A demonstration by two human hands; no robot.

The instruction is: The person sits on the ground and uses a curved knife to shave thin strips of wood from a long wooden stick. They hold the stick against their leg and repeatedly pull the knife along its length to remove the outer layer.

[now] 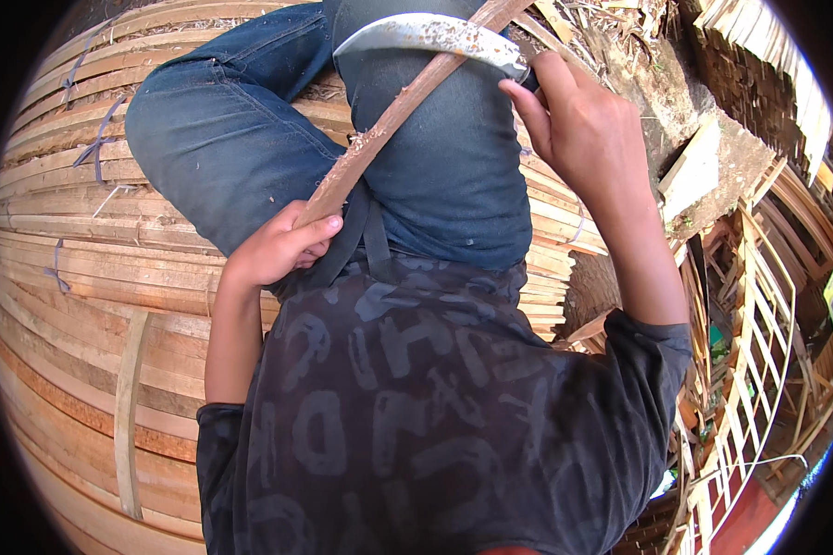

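My left hand (278,245) grips the near end of a long brown wooden strip (393,116) that slants up across my lap over my blue jeans (222,148). My right hand (574,125) holds the handle of a curved metal blade (426,35). The blade lies across the strip near its upper end, at the top of the view. The strip's surface looks rough, with small shavings on it. My dark patterned shirt (416,407) fills the lower middle.
I sit on a big stack of flat wooden slats (74,250), some tied in bundles with blue-grey cord (97,143). One loose slat (130,407) lies crosswise at lower left. Wooden frames and lattice pieces (759,305) stand at the right, scrap wood at top right.
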